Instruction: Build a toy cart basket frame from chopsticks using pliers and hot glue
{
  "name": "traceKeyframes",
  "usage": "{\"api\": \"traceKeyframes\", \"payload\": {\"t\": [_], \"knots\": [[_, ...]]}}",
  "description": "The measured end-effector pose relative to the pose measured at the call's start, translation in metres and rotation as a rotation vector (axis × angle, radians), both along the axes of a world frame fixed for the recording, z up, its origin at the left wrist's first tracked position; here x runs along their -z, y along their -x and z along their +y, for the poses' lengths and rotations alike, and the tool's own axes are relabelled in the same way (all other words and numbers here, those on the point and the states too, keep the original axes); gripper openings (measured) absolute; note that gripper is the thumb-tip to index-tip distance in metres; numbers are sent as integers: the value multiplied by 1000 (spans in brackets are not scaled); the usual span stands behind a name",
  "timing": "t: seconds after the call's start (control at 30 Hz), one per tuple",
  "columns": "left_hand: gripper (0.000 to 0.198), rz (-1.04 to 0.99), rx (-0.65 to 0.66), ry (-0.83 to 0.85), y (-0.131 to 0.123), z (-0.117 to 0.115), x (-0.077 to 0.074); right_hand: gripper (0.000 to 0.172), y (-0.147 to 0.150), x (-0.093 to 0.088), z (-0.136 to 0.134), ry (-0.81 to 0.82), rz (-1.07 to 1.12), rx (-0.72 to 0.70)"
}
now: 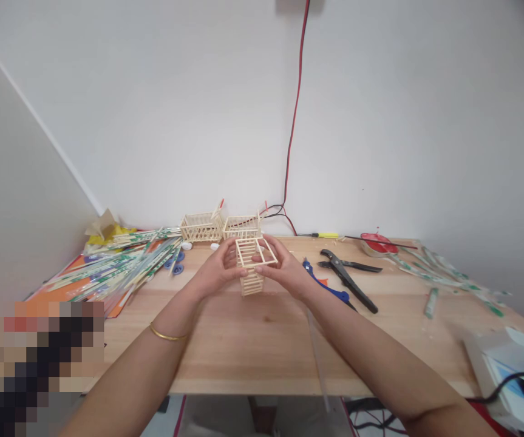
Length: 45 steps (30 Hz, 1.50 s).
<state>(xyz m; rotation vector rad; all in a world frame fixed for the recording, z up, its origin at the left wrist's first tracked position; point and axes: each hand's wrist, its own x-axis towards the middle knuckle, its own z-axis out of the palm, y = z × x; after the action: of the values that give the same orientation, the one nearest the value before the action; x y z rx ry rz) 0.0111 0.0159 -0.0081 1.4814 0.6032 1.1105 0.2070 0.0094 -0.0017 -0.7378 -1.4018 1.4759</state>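
Both hands grip one small stick frame (pixel 252 281) above the middle of the counter (pixel 243 364): the left hand (pixel 218 267) has its thumb on the near left corner and its fingers around the side, and the right hand (pixel 289 268) mirrors it. Whether the frame's lower end touches the counter, I cannot tell. Thin bars under two opposed thumbs are the main worry; uneven squeezing could skew the square rim or pop a joint.

From the left, a loose heap of wrapped sticks (pixel 129 270) fans toward the blue wheels (pixel 178 268); a sweep of the left forearm could scatter both. Next come a barred stick basket (pixel 201 228) and, just beside it, a second basket (pixel 242 226), close behind the hands. Lifting or pushing the frame backward might knock the second one, and its thin uprights look easy to snap.

Right of the hands, a blue-handled tool (pixel 337 293) and black pliers (pixel 349 282) lie near the right forearm, so an outward elbow could shove them. A thin translucent rod (pixel 319 358) overhangs the front edge of the counter; a brush from the body or sleeve might tip it off.
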Motion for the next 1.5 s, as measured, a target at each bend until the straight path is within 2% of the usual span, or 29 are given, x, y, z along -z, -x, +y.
{"api": "traceKeyframes", "payload": {"t": [0.3, 0.47, 0.67, 1.1, 1.5], "knots": [[72, -17, -7, 1, 0, 2, 3, 74, 1, -1, -1, -13, -15, 12], [90, -16, -17, 37, 1, 1, 2, 77, 1, 3, 1, -24, -36, 14], [77, 8, -25, 55, 3, 2, 3, 81, 2, 5, 3, -37, -46, 13], [73, 6, -47, 53, 2, -1, -1, 87, 2, 3, 2, -39, -70, 11], [71, -16, -29, 63, 3, 1, 2, 86, 2, 4, 3, -44, -60, 15]]}}
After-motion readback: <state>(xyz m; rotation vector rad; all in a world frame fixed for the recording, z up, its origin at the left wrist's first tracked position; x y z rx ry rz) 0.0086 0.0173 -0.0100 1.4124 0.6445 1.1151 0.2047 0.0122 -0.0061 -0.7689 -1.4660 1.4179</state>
